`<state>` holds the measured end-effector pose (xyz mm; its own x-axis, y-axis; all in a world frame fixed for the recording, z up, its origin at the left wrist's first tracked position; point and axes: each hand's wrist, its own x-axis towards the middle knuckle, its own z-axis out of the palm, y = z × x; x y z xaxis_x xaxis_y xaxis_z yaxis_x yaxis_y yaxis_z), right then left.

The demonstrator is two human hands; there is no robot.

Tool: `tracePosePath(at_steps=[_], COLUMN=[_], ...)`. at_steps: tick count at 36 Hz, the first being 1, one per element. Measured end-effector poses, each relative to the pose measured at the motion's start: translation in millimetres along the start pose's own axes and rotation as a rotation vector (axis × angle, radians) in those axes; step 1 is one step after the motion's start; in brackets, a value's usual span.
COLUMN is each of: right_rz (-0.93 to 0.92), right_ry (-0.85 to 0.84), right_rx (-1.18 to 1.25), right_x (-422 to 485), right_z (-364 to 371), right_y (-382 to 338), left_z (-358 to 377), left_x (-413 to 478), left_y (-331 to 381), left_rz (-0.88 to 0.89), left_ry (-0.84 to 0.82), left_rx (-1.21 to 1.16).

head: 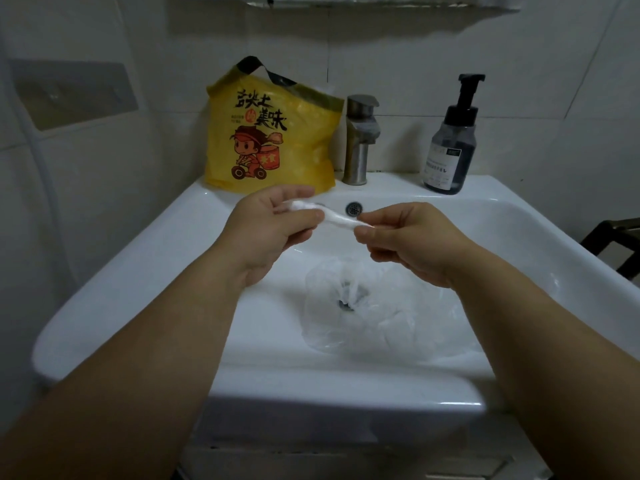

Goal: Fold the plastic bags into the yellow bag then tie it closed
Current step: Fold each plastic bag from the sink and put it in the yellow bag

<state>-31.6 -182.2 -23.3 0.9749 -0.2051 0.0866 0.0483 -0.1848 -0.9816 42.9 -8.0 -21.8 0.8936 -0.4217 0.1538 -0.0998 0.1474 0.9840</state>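
Note:
A yellow bag (270, 133) with a cartoon print and dark handles stands upright on the sink's back ledge, left of the tap. Over the basin I hold a clear plastic bag rolled into a thin white strip (337, 219). My left hand (273, 223) pinches its left end and my right hand (398, 237) pinches its right end. Another clear plastic bag (374, 306) lies crumpled in the basin over the drain, below my hands.
The white sink (138, 306) fills the middle of the view. A metal tap (360, 140) stands at the back, with a dark pump bottle (453, 147) to its right. Tiled walls close in behind and at the left. A dark frame (613, 244) shows at the right edge.

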Motion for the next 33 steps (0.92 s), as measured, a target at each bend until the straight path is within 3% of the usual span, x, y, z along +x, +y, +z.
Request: tracePosePath(at_steps=[2, 4, 7, 9, 16, 21, 24, 27, 29, 33], right_rz=[-0.027, -0.055, -0.095, -0.112, -0.007, 0.089, 0.089, 0.057, 0.022, -0.017], right_ry=[0.025, 0.030, -0.047, -0.107, -0.126, -0.122, -0.116, -0.128, -0.133, -0.114], right_rx=[0.016, 0.078, 0.095, 0.093, 0.206, 0.214, 0.209, 0.161, 0.093, 0.042], right_x=[0, -1, -3, -5, -5, -8, -8, -8, -6, -2], right_z=[7, 14, 28, 37, 32, 18, 7, -4, -7, -6], right_y=[-2, -1, -1, 0, -5, -12, -22, -34, -40, -52], left_z=[4, 9, 18, 22, 13, 6, -13, -24, -22, -10], left_x=[0, -2, -7, -7, -2, -1, 5, 6, 6, 2], left_y=[1, 0, -9, -14, -3, 4, 13, 28, 39, 58], left_rz=[-0.025, -0.100, -0.199, -0.169, -0.065, -0.007, 0.053, 0.165, 0.128, -0.081], left_ry=[0.012, -0.078, -0.333, -0.362, -0.048, 0.320, 0.392, 0.361, 0.291, -0.022], left_rx=[-0.119, -0.184, 0.047, 0.095, -0.028, -0.008, 0.097, 0.359, 0.269, 0.146])
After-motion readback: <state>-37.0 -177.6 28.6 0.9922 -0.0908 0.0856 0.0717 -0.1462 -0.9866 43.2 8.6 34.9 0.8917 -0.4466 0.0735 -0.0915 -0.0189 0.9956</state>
